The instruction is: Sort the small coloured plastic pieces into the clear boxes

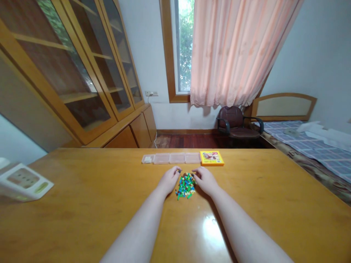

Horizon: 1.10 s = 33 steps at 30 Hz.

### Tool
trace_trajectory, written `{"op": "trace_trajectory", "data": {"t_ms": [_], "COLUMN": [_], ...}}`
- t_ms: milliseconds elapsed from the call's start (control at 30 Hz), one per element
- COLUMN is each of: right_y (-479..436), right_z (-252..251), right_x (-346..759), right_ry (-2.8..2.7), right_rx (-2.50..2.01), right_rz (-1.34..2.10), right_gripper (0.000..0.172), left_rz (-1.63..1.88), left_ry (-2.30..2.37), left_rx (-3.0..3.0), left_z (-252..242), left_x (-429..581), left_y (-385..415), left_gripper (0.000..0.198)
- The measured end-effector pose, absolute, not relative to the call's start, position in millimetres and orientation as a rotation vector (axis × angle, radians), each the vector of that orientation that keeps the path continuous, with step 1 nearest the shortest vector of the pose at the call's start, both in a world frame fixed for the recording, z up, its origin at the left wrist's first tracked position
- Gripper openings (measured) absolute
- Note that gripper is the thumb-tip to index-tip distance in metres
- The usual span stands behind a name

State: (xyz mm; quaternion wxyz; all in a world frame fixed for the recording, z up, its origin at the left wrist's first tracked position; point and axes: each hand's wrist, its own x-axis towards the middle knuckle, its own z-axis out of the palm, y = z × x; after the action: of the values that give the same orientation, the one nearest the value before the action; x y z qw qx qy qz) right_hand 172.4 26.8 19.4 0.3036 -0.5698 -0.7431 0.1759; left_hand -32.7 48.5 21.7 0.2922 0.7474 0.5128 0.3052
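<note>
A loose heap of small toy building bricks (187,185), in green, blue, yellow, white and brown, lies on the wooden table (115,204) between my hands. My left hand (168,181) is at the heap's upper left, its thumb and fingers closed on a small dark brick (179,171). At the upper right edge of the heap, my right hand (206,179) has its fingers curled by some dark brown pieces. Whatever its fingertips hold is too small to make out.
Beyond the heap, several shallow clear plastic trays (177,158) stand in a row, the leftmost with something whitish inside. A yellow box (212,158) with a printed picture adjoins their right end. A white device (26,182) stands at the table's left.
</note>
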Motion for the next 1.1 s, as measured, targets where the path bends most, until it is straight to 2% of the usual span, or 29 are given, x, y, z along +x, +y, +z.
{"op": "trace_trajectory", "data": {"t_ms": [300,400,567,733,900,1100], "right_y": [23,25,27,27,26,27], "right_z": [17,13,15,16,16,14], "right_x": [170,171,171,171,170,171], "right_ry": [-2.309,-2.315,-2.188,-2.245,-2.222,-2.297], "right_rx": [-1.49,-1.472,-1.447,-1.509,-1.529,-1.549], "right_rz": [0.402,0.419,0.436,0.43,0.444,0.436], "right_gripper": [0.046,0.044,0.029,0.043,0.038,0.051], "left_rz": [0.666,0.636,0.589,0.56,0.536,0.579], "left_ry": [1.327,1.349,1.396,1.39,1.394,1.329], "left_rx": [2.093,2.113,2.148,2.193,2.208,2.215], "left_z": [29,30,29,29,28,27], "left_x": [-29,-28,-25,-25,-25,-25], "left_y": [43,41,40,41,41,41], "left_gripper": [0.026,0.028,0.029,0.032,0.034,0.038]}}
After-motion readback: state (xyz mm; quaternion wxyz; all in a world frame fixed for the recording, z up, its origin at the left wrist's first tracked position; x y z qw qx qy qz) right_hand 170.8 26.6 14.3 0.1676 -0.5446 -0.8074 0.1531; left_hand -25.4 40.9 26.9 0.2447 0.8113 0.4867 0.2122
